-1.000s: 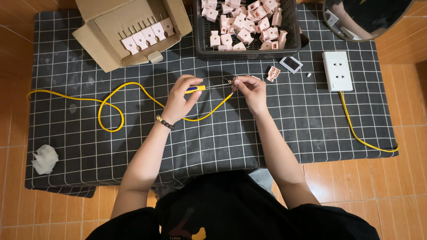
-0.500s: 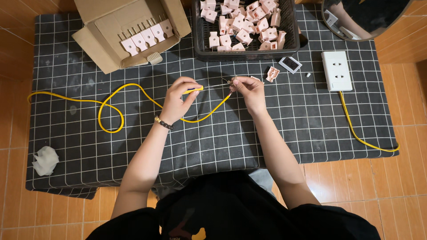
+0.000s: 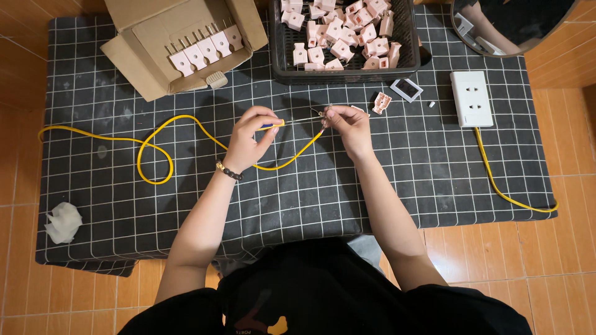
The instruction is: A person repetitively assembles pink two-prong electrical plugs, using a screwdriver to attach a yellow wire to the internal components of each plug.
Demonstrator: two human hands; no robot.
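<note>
Orange floor tiles surround a low desk covered with a black cloth gridded in white. At its middle the left hand is closed around a small screwdriver with a yellow and blue handle, its thin shaft pointing right toward the right hand. That hand pinches a small part at the end of a yellow cable, though the part is too small to make out. From there the cable sags toward the person, passes under the left hand, loops once and runs to the desk's left edge. Behind the hands stands a black basket of pink plugs, with an open cardboard box holding a row of them at the far left. One loose pink plug lies just right of the right hand. A white socket block lies at far right, another yellow lead trailing from it. Crumpled white tissue rests at the near left corner.
</note>
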